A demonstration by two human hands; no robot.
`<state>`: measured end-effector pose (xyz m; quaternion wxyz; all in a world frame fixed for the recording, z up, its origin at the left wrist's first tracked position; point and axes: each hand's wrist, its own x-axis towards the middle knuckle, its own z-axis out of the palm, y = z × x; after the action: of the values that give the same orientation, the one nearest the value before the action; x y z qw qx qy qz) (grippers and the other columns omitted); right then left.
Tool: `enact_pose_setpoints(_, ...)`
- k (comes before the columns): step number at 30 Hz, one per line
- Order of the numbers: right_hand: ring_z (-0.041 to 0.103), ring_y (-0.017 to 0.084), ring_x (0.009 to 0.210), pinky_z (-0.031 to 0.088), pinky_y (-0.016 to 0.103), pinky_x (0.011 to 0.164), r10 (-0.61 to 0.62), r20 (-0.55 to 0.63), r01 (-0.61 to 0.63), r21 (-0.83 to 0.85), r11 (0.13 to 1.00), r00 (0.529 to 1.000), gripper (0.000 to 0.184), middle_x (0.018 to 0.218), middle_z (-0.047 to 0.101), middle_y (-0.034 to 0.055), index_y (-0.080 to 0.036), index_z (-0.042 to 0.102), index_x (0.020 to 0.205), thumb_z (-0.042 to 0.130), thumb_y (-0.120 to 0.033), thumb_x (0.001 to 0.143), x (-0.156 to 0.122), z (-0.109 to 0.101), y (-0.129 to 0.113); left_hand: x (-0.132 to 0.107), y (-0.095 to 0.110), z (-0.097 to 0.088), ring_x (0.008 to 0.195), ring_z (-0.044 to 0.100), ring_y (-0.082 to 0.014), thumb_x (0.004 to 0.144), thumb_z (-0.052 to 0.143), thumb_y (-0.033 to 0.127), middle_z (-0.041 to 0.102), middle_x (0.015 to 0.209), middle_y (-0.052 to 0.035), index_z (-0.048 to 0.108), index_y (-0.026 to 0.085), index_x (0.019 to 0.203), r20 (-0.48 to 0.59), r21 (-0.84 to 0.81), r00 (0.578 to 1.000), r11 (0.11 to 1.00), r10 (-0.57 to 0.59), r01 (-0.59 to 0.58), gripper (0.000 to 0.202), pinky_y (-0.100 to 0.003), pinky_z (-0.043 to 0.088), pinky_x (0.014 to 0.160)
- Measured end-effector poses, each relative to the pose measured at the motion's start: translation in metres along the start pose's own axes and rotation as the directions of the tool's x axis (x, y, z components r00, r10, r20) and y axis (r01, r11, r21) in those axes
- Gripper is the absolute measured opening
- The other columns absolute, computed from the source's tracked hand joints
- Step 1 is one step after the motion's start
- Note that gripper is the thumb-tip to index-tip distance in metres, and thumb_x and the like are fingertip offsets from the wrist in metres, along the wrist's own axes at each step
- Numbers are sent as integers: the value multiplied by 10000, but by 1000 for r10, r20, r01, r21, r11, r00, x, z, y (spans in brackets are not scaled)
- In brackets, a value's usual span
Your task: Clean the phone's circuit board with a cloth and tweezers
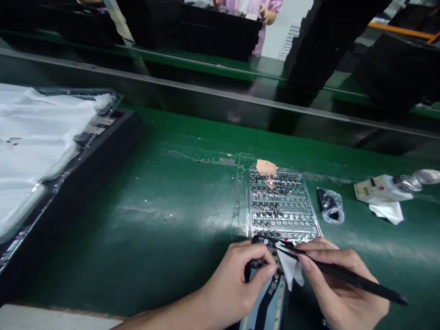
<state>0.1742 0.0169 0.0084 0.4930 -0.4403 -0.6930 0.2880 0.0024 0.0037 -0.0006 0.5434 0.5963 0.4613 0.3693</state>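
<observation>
Spanning the view, a green bench (137,220) carries a black tray (113,133) of plastic-wrapped white sheeting at the left and, near the middle, a clear blister tray (282,201) packed with small metal parts. Nearest the person, the left hand (230,284) pinches a dark circuit board (264,247), its long axis running away from the person and its far end just at the blister tray's near edge. The right hand (340,279) clenches black tweezers (347,272), angled left toward that far end, with a white wipe (290,268) at their tip. The left fingers (266,270) hide much of the board, so whether it is lifted is hard to tell.
</observation>
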Motion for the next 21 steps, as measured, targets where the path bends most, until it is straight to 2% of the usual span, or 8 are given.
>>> enact_pose_setpoints(3, 626, 202, 708, 488, 359, 685, -29, -74, 30, 3, 1000, 997, 243, 760, 647, 14, -211, 603, 828, 646, -20, 685, -2, 2, 3, -1, 0, 0, 629, 494, -96, 812, 511, 141, 565, 637, 21, 553, 152, 669, 7, 6, 1000, 1000, 1, -1, 150, -184, 349, 635)
enact_pose_setpoints(5, 632, 196, 701, 493, 357, 684, -8, -108, 6, -15, 1000, 994, 230, 766, 649, 14, -206, 593, 812, 655, -26, 682, -4, 2, 4, -2, 0, 0, 626, 493, -93, 815, 511, 143, 561, 637, 23, 551, 152, 671, 6, 4, 1000, 1000, 3, -3, 150, -182, 348, 631)
enact_pose_setpoints(9, 642, 199, 697, 508, 358, 667, -4, -131, 0, -28, 1000, 991, 235, 760, 647, 8, -213, 580, 804, 661, -34, 677, -5, 3, 4, -1, -1, 0, 617, 487, -89, 814, 510, 135, 547, 625, 28, 544, 154, 664, -2, 3, 1000, 1000, 8, -8, 155, -178, 345, 620)
enact_pose_setpoints(13, 647, 209, 720, 513, 356, 664, -33, -92, 30, -37, 999, 995, 293, 779, 658, 7, -219, 561, 834, 665, -10, 656, -4, 4, 4, 0, -1, 1, 599, 476, -88, 803, 514, 121, 531, 602, 33, 537, 155, 649, -5, 20, 1000, 1000, 15, -15, 159, -174, 342, 603)
enact_pose_setpoints(17, 651, 214, 707, 513, 332, 584, 21, -1, -22, -38, 999, 1000, 278, 732, 652, 0, -237, 536, 787, 663, -19, 669, -5, 4, 5, -1, -2, 3, 603, 475, -90, 800, 516, 114, 522, 603, 32, 535, 155, 650, -4, 39, 1000, 999, 31, -31, 157, -170, 342, 597)
enact_pose_setpoints(21, 649, 219, 719, 502, 367, 686, -5, -35, 2, -93, 996, 999, 289, 764, 655, 4, -250, 553, 815, 670, -34, 663, -6, 3, 5, -1, -3, 3, 599, 463, -83, 802, 517, 105, 505, 598, 39, 516, 155, 641, -5, 38, 1000, 999, 29, -28, 168, -162, 335, 592)
